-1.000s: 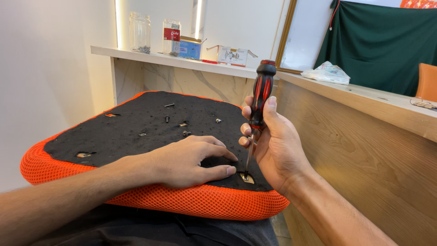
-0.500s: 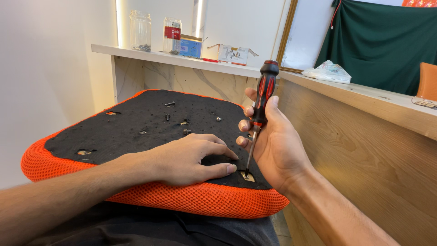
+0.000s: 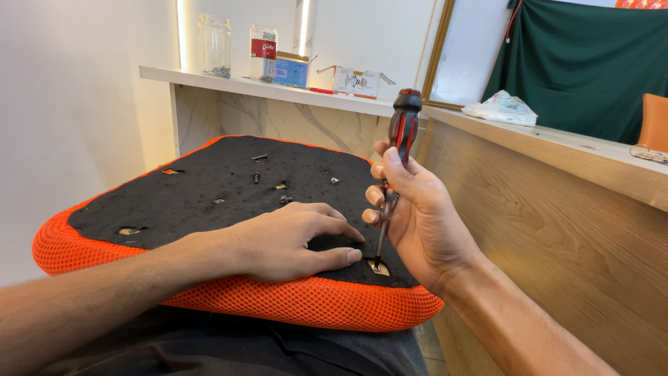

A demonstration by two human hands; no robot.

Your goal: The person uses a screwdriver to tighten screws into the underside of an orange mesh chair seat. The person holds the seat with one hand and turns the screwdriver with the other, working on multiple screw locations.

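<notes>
gripping the screwdriver (image 3: 396,163) upright, right hand (image 3: 417,216) beside left hand (image 3: 285,240) flat on seat cushion (image 3: 209,188).

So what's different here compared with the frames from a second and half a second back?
Very little. The right hand keeps its grip on the red-and-black screwdriver, tip in the same hole near the seat's front edge; the handle leans only slightly differently. The left hand stays flat on the black underside of the orange mesh seat cushion, and the loose screws lie where they were.
</notes>
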